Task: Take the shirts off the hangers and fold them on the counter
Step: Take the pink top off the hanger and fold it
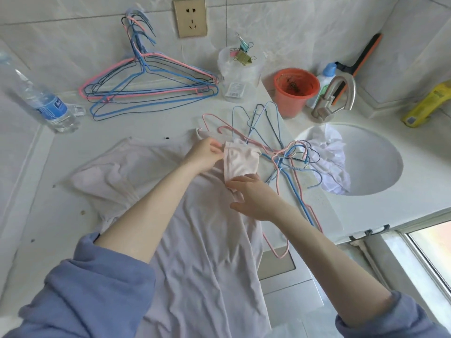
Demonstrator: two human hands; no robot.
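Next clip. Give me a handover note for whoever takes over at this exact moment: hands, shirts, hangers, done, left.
Left hand: pinches the top edge of the short sleeve of the pale pink shirt, folded inward.
Right hand: pinches that sleeve's lower corner.
Shirt: spread on the white counter, hem over the front edge.
Done: bare pink and blue wire hangers stacked against the wall; a tangle of more lies beside the round white sink.
Left: finish this fold; crumpled white cloth in the sink may need folding too.
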